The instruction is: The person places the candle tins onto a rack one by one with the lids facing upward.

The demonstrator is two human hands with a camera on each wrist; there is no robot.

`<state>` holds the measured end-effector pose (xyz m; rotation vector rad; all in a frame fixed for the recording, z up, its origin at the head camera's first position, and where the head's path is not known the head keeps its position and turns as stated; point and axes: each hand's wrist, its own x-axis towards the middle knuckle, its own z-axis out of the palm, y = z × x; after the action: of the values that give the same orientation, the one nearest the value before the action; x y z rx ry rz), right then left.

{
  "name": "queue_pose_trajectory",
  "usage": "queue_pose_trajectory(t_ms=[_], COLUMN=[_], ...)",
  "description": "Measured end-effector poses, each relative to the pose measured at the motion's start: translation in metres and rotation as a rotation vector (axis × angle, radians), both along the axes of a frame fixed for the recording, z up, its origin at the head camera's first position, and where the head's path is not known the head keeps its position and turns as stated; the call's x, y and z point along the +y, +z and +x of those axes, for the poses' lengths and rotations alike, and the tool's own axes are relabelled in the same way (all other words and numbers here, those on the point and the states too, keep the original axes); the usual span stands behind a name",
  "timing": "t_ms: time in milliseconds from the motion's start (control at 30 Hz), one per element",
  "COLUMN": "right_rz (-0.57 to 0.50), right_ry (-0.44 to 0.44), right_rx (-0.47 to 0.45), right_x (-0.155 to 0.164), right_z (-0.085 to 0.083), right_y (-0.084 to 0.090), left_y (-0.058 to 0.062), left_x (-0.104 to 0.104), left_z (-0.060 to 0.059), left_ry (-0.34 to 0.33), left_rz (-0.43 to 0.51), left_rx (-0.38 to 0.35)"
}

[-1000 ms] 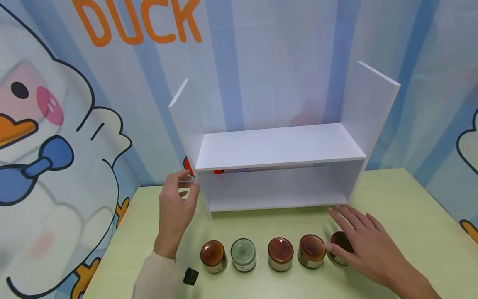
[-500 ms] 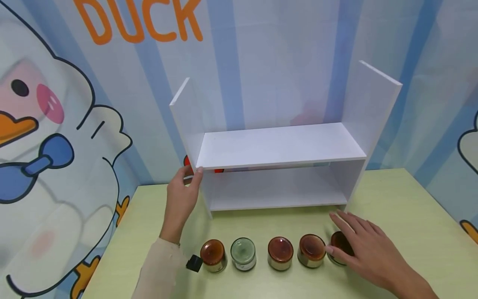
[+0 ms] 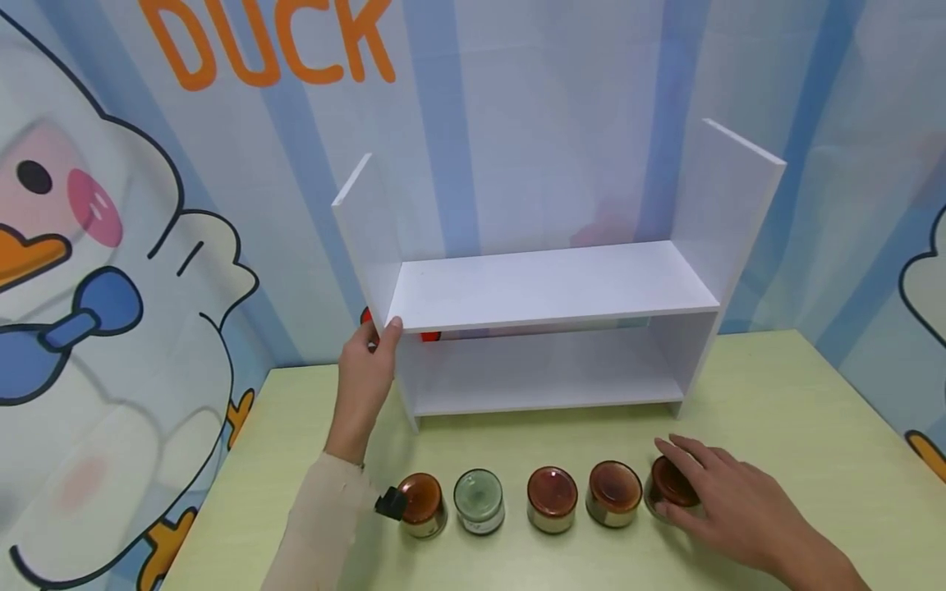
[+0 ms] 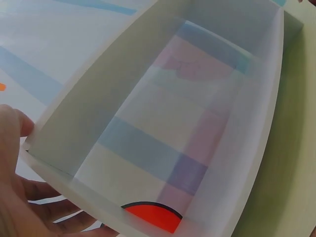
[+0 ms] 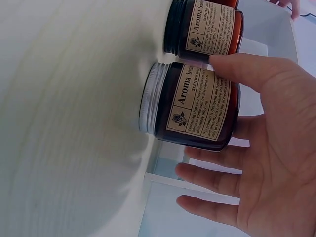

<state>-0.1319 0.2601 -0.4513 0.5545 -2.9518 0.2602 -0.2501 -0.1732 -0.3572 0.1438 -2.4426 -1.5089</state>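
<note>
- Head view, from left to right: the left hand (image 3: 365, 373) holds the front edge of the left side panel of the white shelf unit (image 3: 547, 287), with the thumb on the inner face near the upper board and the fingers behind the panel.
- Left wrist view shows the same hold: the thumb (image 4: 17, 123) presses on the panel edge and the other fingers curl under it, so the hand grips the white shelf unit (image 4: 197, 98).
- White shelf unit stands at the back of the light green table (image 3: 798, 410), against the wall with the duck picture (image 3: 111, 271).
- Five candle jars stand in one row near the front of the table: an amber jar (image 3: 421, 502), a clear jar (image 3: 479, 501), then two more amber jars (image 3: 551, 497) (image 3: 613, 491).
- The rightmost amber jar (image 3: 668, 486) is at the end of this row, partly covered by the right hand (image 3: 727, 509).
- Right wrist view: the right hand (image 5: 266, 163) is spread, the thumb touches the label of the rightmost amber jar (image 5: 197, 106), the other fingers are straight just beside it and not closed around it.
</note>
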Motion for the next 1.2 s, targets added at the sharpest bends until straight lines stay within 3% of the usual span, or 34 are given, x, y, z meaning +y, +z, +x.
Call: queue_pose_trajectory(t_ms=[467, 767, 967, 1200], right_rz=[0.032, 0.072, 0.081, 0.059], right_ry=[0.018, 0.053, 0.059, 0.034], right_rx=[-0.042, -0.080, -0.151, -0.299], right_x=[-0.009, -0.010, -0.016, -0.025], right_z=[-0.007, -0.014, -0.017, -0.023], right_y=[0.003, 0.009, 0.015, 0.024], left_y=[0.005, 0.010, 0.013, 0.014], left_x=[-0.002, -0.004, -0.005, -0.007], left_z=[-0.005, -0.005, -0.005, -0.005], left_ry=[-0.005, -0.050, -0.092, -0.120], left_rz=[0.067, 0.092, 0.093, 0.097], left_rx=[-0.079, -0.096, -0.140, -0.165])
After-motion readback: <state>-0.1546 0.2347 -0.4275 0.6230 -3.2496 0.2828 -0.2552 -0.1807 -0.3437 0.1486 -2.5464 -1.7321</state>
